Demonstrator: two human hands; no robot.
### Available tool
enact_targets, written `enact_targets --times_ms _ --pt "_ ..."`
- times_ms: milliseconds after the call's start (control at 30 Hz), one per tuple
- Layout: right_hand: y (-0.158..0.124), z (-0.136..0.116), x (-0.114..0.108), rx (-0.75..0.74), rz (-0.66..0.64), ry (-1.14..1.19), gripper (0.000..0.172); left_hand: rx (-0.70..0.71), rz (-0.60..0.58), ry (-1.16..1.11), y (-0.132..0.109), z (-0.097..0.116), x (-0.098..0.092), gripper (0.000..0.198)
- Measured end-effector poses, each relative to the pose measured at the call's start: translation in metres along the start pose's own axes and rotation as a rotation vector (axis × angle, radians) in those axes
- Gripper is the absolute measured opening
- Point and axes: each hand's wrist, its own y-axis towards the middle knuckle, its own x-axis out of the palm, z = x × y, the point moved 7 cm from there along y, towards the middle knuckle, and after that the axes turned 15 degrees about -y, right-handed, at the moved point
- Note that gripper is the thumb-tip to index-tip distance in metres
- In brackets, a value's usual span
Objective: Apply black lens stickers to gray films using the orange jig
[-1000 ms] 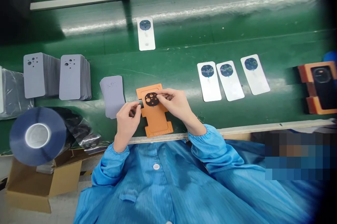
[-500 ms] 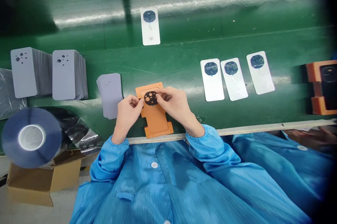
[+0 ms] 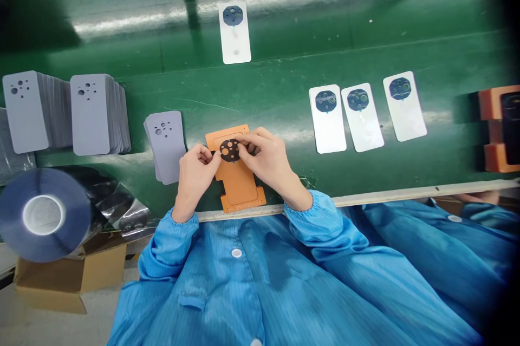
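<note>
A thin black camera-shaped piece with several round holes (image 3: 229, 157) is over the upper part of an orange plastic jig (image 3: 239, 186). My left hand (image 3: 195, 175) is closed, thumb and forefinger pinching the piece's left edge. My right hand (image 3: 268, 161) pinches its right edge, the other fingers curled. Whether the piece touches the jig I cannot tell. Left of my left hand lies a small fanned pile of grey phone-shaped sheets (image 3: 167, 145) with camera holes.
Two taller stacks of grey sheets (image 3: 91, 118) stand at left, above a big film roll (image 3: 75, 216) and an open carton (image 3: 103, 270). White phone-shaped panels (image 3: 330, 132) lie at right, another (image 3: 235, 43) at the back. Beyond are an orange jig (image 3: 493, 156) and a co-worker's blue sleeve (image 3: 406, 227).
The whole view has shifted slightly. Both hands keep their pinch on the black piece over the jig, with little visible movement. The co-worker's hand at far right has moved.
</note>
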Motion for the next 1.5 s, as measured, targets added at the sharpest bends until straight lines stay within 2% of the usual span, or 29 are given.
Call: enact_targets --times_ms 633,767,900,1100,1300,1500 --pt "0.002 0.001 0.003 -0.037 -0.092 -0.218 0.029 0.01 -0.005 0.089 -0.002 0.002 0.0 0.029" --pt "0.005 0.009 0.002 -0.029 -0.141 -0.13 0.027 0.015 -0.003 0.098 -0.002 0.003 0.0 0.03" --pt "0.01 0.021 0.006 -0.019 -0.197 0.059 0.024 0.024 0.008 0.112 -0.002 0.003 0.0 0.029" --pt "0.013 0.036 0.007 0.064 -0.141 0.237 0.021 0.019 0.005 0.124 -0.003 0.006 0.0 0.028" --pt "0.01 0.019 -0.003 -0.055 -0.054 0.178 0.022 0.018 0.011 0.125 -0.006 0.008 0.0 0.027" --pt "0.012 -0.003 0.0 -0.186 -0.173 -0.079 0.031 0.043 0.012 0.124 -0.011 0.01 0.0 0.022"
